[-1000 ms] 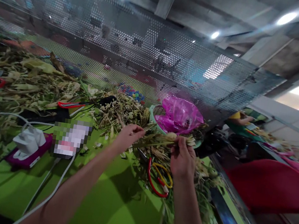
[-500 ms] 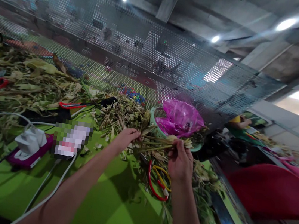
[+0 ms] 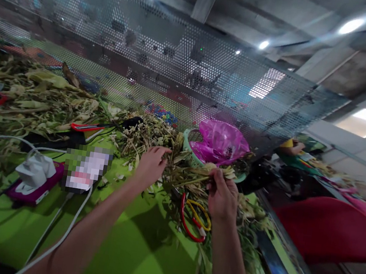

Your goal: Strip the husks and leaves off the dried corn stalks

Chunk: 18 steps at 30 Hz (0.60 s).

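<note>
My right hand [image 3: 221, 194] is closed around a small bunch of green stalks [image 3: 194, 176] with pale flower heads, held above the green table [image 3: 137, 250]. My left hand [image 3: 151, 163] reaches into the pile of stalks and dry leaves [image 3: 148, 138] just left of the bunch, its fingers curled loosely over the plants; I cannot see whether it grips any. Red and yellow handled scissors [image 3: 194, 220] lie on the table under my right hand.
A teal basket [image 3: 188, 147] lined with a pink plastic bag [image 3: 220, 143] stands behind the bunch. Plant waste covers the left of the table. A white charger on a purple block [image 3: 36, 174], cables, red scissors [image 3: 85, 128], a dark phone [image 3: 274, 262] and a perforated metal screen [image 3: 179, 71] surround the spot.
My left hand has let go of the stalk ends and moved slightly left and down onto the pile. My right hand still holds the bunch in about the same place.
</note>
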Motion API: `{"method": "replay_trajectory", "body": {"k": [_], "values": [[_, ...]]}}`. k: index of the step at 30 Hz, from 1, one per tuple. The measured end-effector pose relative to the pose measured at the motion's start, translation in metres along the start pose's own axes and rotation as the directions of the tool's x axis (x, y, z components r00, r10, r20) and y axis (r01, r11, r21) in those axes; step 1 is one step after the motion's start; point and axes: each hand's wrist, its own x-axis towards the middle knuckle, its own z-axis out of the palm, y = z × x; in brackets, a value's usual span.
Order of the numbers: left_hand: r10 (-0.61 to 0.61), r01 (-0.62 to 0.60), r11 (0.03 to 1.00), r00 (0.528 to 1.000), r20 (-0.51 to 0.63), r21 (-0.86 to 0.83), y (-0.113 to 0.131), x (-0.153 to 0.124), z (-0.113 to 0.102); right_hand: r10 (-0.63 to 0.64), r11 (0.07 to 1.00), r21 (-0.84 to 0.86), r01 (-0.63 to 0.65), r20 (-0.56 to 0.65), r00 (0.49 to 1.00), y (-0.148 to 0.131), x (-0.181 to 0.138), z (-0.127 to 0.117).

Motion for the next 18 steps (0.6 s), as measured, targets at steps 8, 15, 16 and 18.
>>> {"method": "replay_trajectory", "body": {"k": [8, 15, 16, 18], "values": [[0.158, -0.110, 0.979, 0.941, 0.299, -0.171, 0.038, -0.024, 0.031, 0.011, 0.999, -0.050, -0.005, 0.117, 0.993, 0.004, -0.008, 0.003], [0.114, 0.043, 0.951, 0.871, 0.477, -0.305, 0.020, -0.017, 0.034, 0.032, 0.995, 0.100, -0.030, -0.018, 0.999, 0.004, -0.002, 0.005], [0.113, 0.044, 0.950, 0.875, 0.471, -0.309, 0.019, -0.015, 0.031, 0.030, 0.993, 0.112, -0.025, -0.048, 0.998, 0.004, -0.001, 0.004], [0.114, 0.043, 0.948, 0.879, 0.463, -0.314, 0.017, -0.012, 0.027, 0.032, 0.992, 0.126, -0.020, -0.093, 0.995, 0.004, 0.000, 0.003]]}}
